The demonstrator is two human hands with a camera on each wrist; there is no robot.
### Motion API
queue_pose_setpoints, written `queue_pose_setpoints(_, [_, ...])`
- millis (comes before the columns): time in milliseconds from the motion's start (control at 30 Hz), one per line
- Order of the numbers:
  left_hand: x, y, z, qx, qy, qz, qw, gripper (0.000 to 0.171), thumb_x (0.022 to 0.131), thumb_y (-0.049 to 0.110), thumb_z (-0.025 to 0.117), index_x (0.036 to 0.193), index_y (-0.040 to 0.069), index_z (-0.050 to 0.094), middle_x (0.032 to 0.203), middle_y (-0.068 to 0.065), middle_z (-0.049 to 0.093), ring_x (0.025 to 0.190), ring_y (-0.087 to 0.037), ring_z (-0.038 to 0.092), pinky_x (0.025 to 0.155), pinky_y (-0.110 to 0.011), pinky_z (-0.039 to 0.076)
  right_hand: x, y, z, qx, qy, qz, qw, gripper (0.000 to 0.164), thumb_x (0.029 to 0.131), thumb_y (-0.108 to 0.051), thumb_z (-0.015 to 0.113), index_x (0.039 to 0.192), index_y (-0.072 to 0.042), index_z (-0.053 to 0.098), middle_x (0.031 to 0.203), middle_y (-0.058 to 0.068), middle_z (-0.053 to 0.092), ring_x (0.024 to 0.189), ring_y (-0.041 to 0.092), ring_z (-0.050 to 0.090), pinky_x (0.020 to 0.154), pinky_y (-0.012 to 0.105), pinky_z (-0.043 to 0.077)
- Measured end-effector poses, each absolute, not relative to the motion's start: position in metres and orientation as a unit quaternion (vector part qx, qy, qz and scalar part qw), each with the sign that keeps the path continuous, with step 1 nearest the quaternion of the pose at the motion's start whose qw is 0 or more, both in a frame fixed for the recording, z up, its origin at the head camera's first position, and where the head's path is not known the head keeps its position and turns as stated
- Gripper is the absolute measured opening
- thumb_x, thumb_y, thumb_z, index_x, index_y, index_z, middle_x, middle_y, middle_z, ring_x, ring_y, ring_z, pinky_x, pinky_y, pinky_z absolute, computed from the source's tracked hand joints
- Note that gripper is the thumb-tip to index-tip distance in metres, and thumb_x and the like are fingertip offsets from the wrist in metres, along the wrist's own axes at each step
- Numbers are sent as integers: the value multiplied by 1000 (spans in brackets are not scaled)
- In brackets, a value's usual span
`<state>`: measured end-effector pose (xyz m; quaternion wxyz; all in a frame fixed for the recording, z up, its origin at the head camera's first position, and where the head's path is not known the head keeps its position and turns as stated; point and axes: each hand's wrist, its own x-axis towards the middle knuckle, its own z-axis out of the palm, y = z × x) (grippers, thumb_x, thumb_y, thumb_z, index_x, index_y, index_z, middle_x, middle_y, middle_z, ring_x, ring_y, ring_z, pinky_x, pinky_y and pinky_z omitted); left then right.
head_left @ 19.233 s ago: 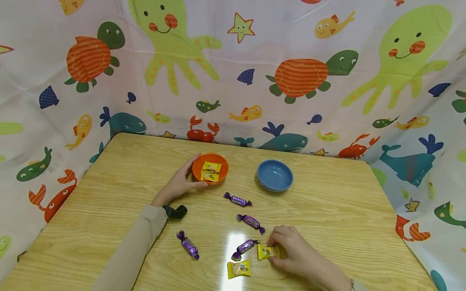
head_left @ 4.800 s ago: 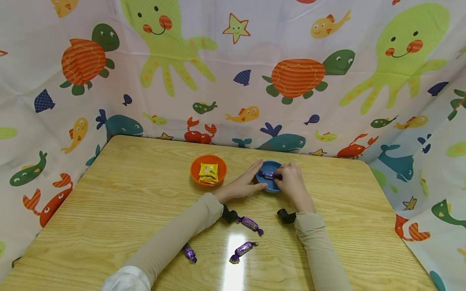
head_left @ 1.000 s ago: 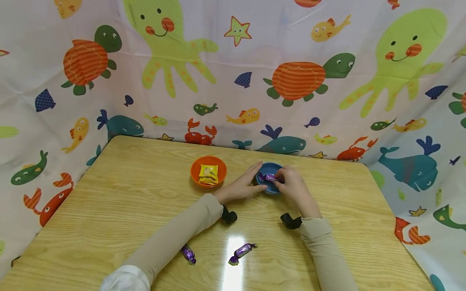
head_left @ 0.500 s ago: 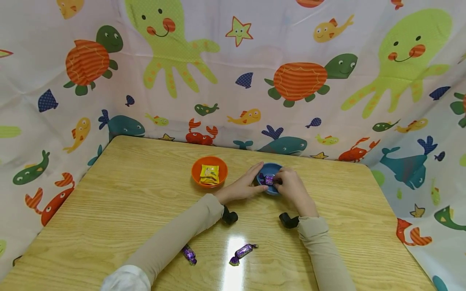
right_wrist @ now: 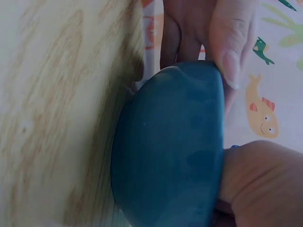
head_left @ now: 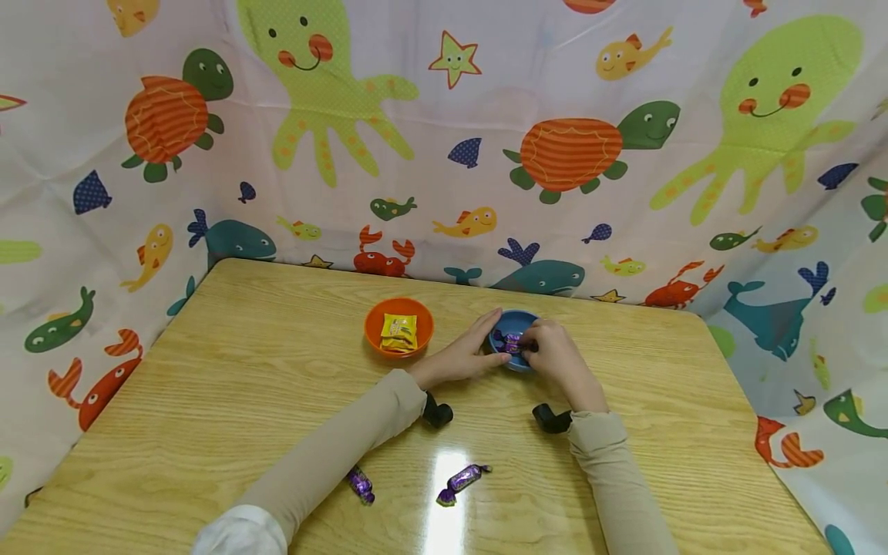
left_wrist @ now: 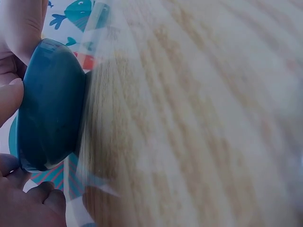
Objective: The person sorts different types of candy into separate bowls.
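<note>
My left hand point(head_left: 459, 359) holds the near-left side of the blue bowl point(head_left: 515, 317), its thumb against the rim in the right wrist view. Over the bowl's right rim reaches my right hand point(head_left: 557, 361), whose fingers pinch a purple wrapped candy point(head_left: 512, 344) inside. The fingers hide part of that candy and of the bowl's inside. Two more purple wrapped candies lie on the table: one twisted candy point(head_left: 464, 479) in front, and another candy point(head_left: 360, 485) partly under my left sleeve. From both wrist views, the bowl's outer wall point(left_wrist: 52, 109) stands upright on the wood.
To the left of the blue bowl stands an orange bowl point(head_left: 372, 316) with yellow candy packets point(head_left: 398, 330) in it. The wooden table point(head_left: 264, 347) is bounded by a sea-animal curtain point(head_left: 430, 154) behind and at both sides.
Yellow packets have gone from table into the orange bowl. My left hand has moved from that bowl to the blue one. Two purple candies have left the table; my right hand is now there.
</note>
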<state>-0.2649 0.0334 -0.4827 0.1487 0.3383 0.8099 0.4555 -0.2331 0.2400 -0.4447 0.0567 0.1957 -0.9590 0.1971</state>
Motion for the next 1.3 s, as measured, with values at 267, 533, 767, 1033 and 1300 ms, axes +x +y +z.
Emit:
queue_pose_setpoints(267, [-264, 33, -484, 330, 809, 461, 157, 86, 99, 42, 60, 161, 23, 4, 167, 0, 2, 151, -18, 6, 121, -46, 14, -225, 246, -443, 189, -941, 273, 68, 14, 86, 0, 73, 100, 4, 74, 95, 13, 67, 89, 29, 63, 79, 47, 55])
queue_pose_setpoints(533, [-266, 33, -486, 337, 807, 461, 152, 86, 99, 43, 59, 161, 17, 5, 167, -4, 2, 151, -18, 5, 121, -48, 13, -204, 243, -428, 233, -918, 297, 120, 12, 86, -1, 75, 96, 3, 75, 91, 11, 69, 83, 28, 65, 74, 48, 56])
queue_pose_setpoints(767, [-265, 33, -484, 353, 800, 465, 135, 84, 100, 35, 60, 160, 8, 8, 166, -10, 3, 152, -22, 6, 121, -48, 13, -178, 232, -425, 324, -878, 324, 136, 10, 83, 0, 78, 92, -1, 76, 89, 6, 71, 80, 21, 66, 69, 44, 57])
queue_pose_setpoints(1033, [-264, 33, -483, 344, 807, 459, 139, 84, 100, 37, 59, 161, 11, 7, 167, -8, 3, 152, -21, 5, 121, -49, 13, -145, 221, -432, 371, -868, 327, 51, 8, 87, -8, 76, 95, -8, 75, 91, -4, 70, 83, 15, 63, 72, 40, 55])
queue_pose_setpoints(1300, [-264, 33, -484, 339, 806, 463, 147, 86, 99, 40, 60, 161, 11, 7, 167, -6, 2, 152, -19, 4, 121, -47, 12, -120, 209, -445, 421, -845, 319, -87, 24, 81, -19, 83, 103, -13, 74, 103, -4, 67, 96, 11, 61, 88, 31, 52])
